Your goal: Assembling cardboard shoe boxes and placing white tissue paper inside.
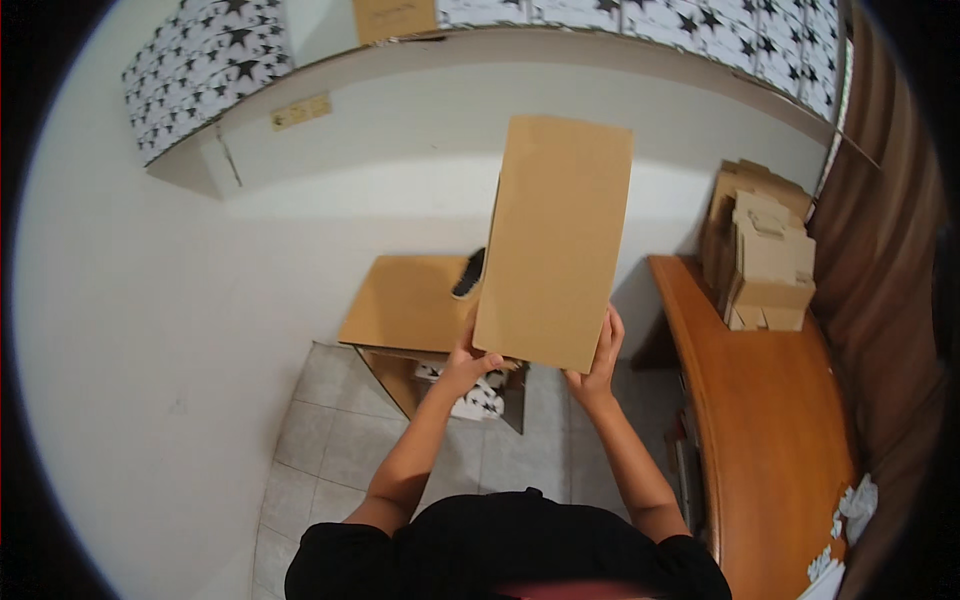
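A tall brown cardboard box [556, 240] is held up in front of me, its plain broad face showing. My left hand [470, 362] grips its lower left corner, with the thumb along the bottom edge. At the lower right edge my right hand [598, 358] has its fingers up the side of the box. Partly hidden behind the box, a black brush-like item [468, 274] lies on a small wooden table [405, 300].
Folded cardboard boxes [770, 255] stand on the long brown desk [770, 430] to the right, with crumpled white paper [858, 508] near its end. Overhead runs a shelf holding star-patterned boxes [690, 25]. A brown curtain [885, 330] hangs at the right.
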Tool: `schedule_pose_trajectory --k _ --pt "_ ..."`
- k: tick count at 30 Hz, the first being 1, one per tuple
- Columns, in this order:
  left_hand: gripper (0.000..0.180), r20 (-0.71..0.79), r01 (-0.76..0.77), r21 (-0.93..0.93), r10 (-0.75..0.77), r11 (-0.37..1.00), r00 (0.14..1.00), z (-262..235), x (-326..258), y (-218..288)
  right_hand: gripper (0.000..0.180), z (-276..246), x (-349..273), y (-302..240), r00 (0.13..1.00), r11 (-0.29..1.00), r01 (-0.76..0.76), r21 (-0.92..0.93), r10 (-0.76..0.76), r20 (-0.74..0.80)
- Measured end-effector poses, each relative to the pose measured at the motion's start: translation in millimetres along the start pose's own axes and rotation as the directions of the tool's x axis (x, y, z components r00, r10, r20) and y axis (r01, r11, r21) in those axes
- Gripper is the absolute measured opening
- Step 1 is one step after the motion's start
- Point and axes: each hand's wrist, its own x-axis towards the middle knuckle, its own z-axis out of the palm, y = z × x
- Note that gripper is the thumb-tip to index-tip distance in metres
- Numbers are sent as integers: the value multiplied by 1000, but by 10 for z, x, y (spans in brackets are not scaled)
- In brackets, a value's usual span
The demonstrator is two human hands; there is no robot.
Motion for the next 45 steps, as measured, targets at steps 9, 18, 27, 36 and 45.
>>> schedule_pose_trajectory --k 9,18,27,36,45 --pt "47 -45 -437 494 524 752 850 -955 784 1887 84 1050 2046 -826 912 910 404 93 -391 -126" --pt "40 11 -709 526 830 470 558 -1025 1578 3675 62 1476 3925 -1344 762 754 632 177 -564 -318" --pt "58 71 -643 659 818 391 570 -1033 2475 5002 63 1577 5531 -1493 645 698 712 -74 -693 -322" --pt "57 73 -574 760 839 304 540 -1015 3121 5534 59 1828 6354 -1339 708 759 649 -40 -623 -331" --pt "44 21 -453 834 802 315 597 -1046 3668 5742 39 2050 6787 -1113 644 767 608 -203 -627 -438"
